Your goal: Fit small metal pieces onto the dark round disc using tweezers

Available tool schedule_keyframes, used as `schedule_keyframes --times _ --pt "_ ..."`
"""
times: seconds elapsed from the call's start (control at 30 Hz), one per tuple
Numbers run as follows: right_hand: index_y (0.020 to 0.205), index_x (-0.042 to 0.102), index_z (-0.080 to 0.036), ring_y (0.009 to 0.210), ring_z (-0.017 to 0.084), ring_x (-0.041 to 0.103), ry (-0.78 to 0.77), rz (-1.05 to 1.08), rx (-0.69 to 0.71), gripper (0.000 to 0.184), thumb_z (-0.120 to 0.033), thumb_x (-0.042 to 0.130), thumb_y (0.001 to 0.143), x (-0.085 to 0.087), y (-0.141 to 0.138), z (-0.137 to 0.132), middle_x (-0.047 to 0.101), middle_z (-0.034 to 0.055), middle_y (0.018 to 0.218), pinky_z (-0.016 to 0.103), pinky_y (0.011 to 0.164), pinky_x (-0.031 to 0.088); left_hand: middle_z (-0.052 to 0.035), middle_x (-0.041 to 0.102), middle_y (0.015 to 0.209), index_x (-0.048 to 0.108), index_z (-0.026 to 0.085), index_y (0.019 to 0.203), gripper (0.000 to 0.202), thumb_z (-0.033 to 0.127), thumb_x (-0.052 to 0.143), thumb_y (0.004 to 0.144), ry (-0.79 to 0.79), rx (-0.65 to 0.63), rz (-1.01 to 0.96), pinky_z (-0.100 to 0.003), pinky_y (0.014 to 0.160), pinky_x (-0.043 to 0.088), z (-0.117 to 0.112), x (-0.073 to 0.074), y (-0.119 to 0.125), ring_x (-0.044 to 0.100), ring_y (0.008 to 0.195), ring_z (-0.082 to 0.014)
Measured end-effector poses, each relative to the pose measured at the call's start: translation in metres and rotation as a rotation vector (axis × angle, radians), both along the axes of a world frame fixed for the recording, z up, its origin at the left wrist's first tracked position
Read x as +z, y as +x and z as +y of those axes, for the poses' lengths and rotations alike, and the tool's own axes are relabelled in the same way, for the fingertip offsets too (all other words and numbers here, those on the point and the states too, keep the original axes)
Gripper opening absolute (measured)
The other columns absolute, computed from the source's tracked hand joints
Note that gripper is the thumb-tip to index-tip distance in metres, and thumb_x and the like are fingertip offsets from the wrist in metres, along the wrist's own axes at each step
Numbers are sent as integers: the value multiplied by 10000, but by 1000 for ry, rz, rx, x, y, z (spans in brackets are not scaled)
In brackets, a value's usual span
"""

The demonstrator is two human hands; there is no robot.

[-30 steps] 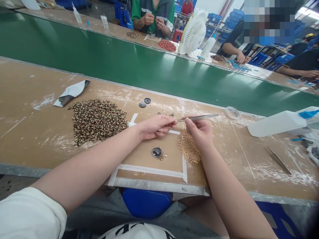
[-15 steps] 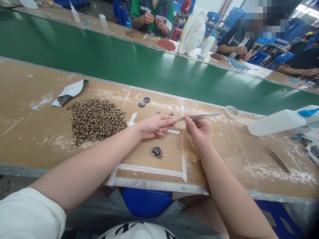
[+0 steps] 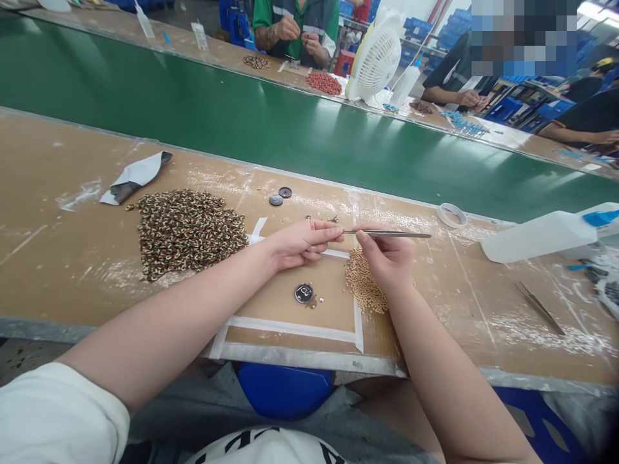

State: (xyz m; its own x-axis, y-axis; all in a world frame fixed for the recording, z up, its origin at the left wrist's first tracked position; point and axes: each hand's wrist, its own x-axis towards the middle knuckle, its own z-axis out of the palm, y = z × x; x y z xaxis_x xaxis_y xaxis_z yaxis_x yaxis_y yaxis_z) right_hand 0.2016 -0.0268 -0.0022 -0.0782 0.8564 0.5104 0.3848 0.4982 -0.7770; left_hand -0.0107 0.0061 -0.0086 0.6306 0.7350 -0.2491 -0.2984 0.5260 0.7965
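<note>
My right hand (image 3: 387, 254) is closed around a pair of metal tweezers (image 3: 403, 234), whose tips point left to my left fingertips. My left hand (image 3: 307, 243) is pinched at the tweezer tips; whatever small piece sits between its fingers is hidden. Below the hands lies a round black dish (image 3: 304, 294) with shiny contents and a few tiny bits beside it. A heap of small tan beads (image 3: 365, 283) lies just under my right hand. Left of my left hand spreads a large pile of small dark-and-cream pieces (image 3: 191, 232).
Two dark round lids (image 3: 276, 200) lie beyond my left hand. At right are a tape roll (image 3: 451, 216), a white bottle (image 3: 536, 237) and spare tweezers (image 3: 539, 308). A green conveyor belt (image 3: 242, 129) crosses behind. Across it, people work near a white fan (image 3: 376, 58).
The tweezers in my right hand have tilted, their rear end dropping slightly so they lie nearly level. My left hand keeps its pinch in almost the same place.
</note>
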Motion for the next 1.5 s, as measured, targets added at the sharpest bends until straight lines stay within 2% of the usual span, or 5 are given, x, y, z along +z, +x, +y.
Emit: schedule_keyframes --times 1.03,1.17,1.3,1.4,1.5 --pt "1008 817 -269 743 196 731 154 -110 -14 116 -273 740 922 2 0 -5 807 39 894 328 644 558 -54 675 1005 748 148 950 251 361 822 838 73 -37 75 -209 471 108 -3 2 -3 254 501 4" --pt "949 822 -251 583 160 621 80 -66 -46 108 -328 759 908 0 0 -4 718 13 687 308 530 465 -61 690 1009 756 173 1015 310 443 777 864 182 -56 187 -224 479 137 -4 7 -4 258 506 -18" --pt "898 815 -214 485 116 482 -90 69 -28 171 -379 770 896 -1 0 -1 576 -23 551 280 459 354 -84 725 971 789 185 995 341 502 696 911 567 -11 584 -245 540 323 2 24 -20 451 590 -81" --pt "863 813 -198 462 103 454 -272 81 123 201 -381 746 913 4 -2 0 558 -24 526 269 442 320 -125 746 985 798 172 936 176 322 768 848 903 137 1278 -299 743 463 4 47 -48 641 852 -199" --pt "868 827 -195 592 145 618 -367 -28 356 207 -379 745 914 8 -5 -1 722 29 690 274 527 451 -154 764 1023 791 181 1007 203 258 750 824 831 77 1925 -373 857 502 1 68 -77 689 987 -300"
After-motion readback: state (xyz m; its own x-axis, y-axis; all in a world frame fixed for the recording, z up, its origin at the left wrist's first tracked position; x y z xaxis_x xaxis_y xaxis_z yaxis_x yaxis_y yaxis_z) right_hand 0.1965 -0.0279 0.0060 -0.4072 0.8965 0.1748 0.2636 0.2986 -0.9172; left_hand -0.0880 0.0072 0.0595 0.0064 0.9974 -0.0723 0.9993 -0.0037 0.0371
